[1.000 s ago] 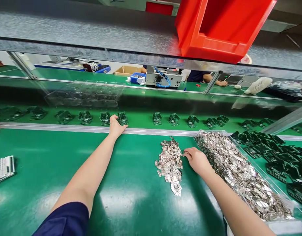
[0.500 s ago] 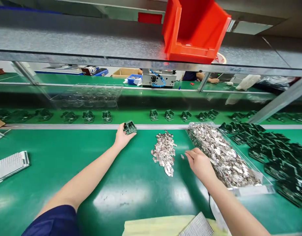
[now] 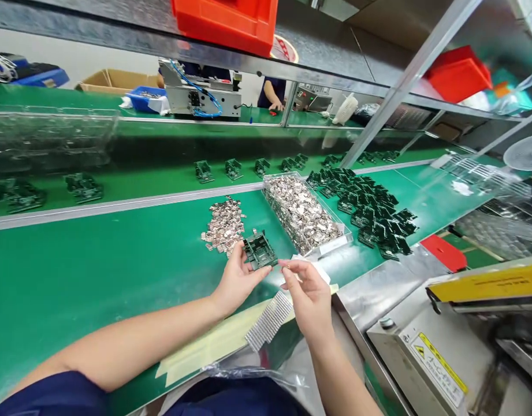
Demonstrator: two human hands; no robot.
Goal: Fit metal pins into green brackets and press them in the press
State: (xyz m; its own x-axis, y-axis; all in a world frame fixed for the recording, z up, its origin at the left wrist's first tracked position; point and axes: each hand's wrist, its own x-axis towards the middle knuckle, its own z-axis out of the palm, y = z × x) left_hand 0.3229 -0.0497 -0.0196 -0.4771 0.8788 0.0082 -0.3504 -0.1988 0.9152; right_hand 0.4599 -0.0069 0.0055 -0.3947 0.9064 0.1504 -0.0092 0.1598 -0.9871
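Left hand (image 3: 236, 281) grips a green circuit board (image 3: 259, 252) by its near edge, above the desk (image 3: 96, 260). Right hand (image 3: 307, 292) just beside it, fingers (image 3: 287, 266) pinched on a small metal piece (image 3: 289, 263), barely visible

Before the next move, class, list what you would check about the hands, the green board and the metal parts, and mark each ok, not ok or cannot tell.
1. Left hand grips the board: ok.
2. Board held clear of the belt: ok.
3. Right hand fingers pinch a metal part: cannot tell, too small.
4. Right fingers close to the board's edge: ok.
5. Loose pile within reach: ok.
6. Tray holds parts: ok.
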